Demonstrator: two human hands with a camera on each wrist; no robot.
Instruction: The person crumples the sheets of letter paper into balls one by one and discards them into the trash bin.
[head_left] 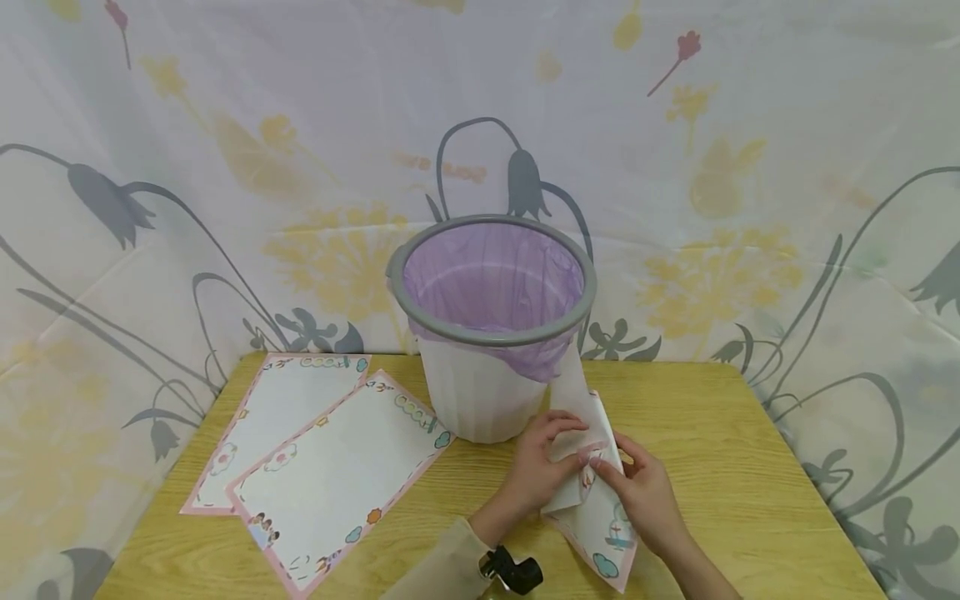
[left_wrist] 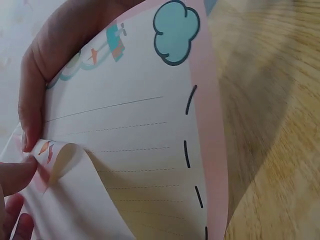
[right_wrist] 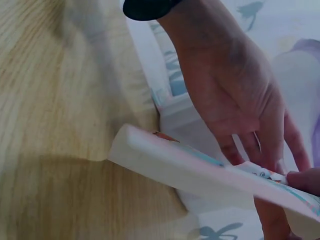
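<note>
A lined sheet of paper (head_left: 596,500) with a pink border and cartoon pictures is held between both hands just above the wooden table (head_left: 735,467), in front of a white bin (head_left: 480,392). My left hand (head_left: 551,454) grips its curled upper part, fingers wrapped over the fold. My right hand (head_left: 626,483) pinches the same sheet from the right side. In the left wrist view the paper (left_wrist: 145,135) bends over, with my left fingertips (left_wrist: 15,175) on its turned corner. From the right wrist, the paper (right_wrist: 200,170) shows edge-on beneath my left hand (right_wrist: 240,95).
The bin has a grey rim (head_left: 450,329) and a purple liner (head_left: 495,275), and stands at the table's back centre. Two more decorated sheets (head_left: 330,467) lie overlapping on the left of the table. A flowered cloth (head_left: 750,167) hangs behind.
</note>
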